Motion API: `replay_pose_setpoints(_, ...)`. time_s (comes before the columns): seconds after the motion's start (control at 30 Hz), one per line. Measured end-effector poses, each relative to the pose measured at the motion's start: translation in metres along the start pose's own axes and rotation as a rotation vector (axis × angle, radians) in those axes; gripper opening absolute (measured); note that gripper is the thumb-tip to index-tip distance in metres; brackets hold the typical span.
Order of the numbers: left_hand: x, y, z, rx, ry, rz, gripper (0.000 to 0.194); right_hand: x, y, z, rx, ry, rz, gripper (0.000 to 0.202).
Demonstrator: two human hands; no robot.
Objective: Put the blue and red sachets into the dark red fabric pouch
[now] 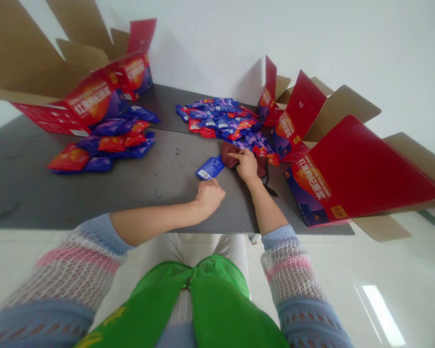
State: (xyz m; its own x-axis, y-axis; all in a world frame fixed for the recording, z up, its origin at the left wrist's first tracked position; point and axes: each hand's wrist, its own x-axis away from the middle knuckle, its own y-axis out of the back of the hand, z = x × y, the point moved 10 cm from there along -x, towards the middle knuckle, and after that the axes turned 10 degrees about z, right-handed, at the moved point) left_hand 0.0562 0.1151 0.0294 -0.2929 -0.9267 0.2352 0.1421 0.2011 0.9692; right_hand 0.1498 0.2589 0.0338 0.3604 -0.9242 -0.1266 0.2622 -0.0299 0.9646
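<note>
My left hand [209, 197] is closed in a fist just at the near edge of a blue sachet [210, 167] with a white barcode label. What its fingers hold, if anything, is hidden. My right hand [247, 166] lies over a dark brown cloth item [229, 155] with a black strap [270, 190]; the index finger stretches left across the cloth and the other fingers curl on it. Right behind it spreads a heap of blue and red sachets [221, 121].
Open red cartons [311, 188] stand along the table's right side, flaps up. More open red cartons [94, 99] stand at the back left, with a smaller stack of sachets [110, 145] before them. The grey tabletop [159, 164] ends close to my body; a white wall rises behind.
</note>
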Motion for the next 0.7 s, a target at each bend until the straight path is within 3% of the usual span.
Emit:
replay_pose_setpoints(0.13, -0.001, -0.001, 0.0, -0.034, -0.004, -0.001, 0.034, 0.004, 0.001, 0.005, -0.099, 0.101, -0.044, 0.057)
replay_pose_setpoints(0.3, -0.002, -0.002, 0.0, -0.048, -0.002, -0.019, 0.034, 0.019, -0.008, 0.061, -0.199, 0.455, 0.059, 0.05)
replay_pose_setpoints(0.43, -0.003, -0.002, 0.0, -0.041, 0.011, -0.028, 0.036, 0.028, -0.017, 0.092, -0.191, 0.55, 0.157, 0.052)
replay_pose_setpoints(0.53, -0.002, -0.001, -0.001, -0.036, 0.004, -0.036, 0.036, 0.024, -0.019, 0.088, -0.161, 0.521, 0.155, 0.055)
replay_pose_setpoints(0.7, -0.002, -0.002, -0.001, -0.021, 0.003, -0.024, 0.034, 0.005, -0.012, 0.04, -0.068, 0.281, 0.092, 0.059)
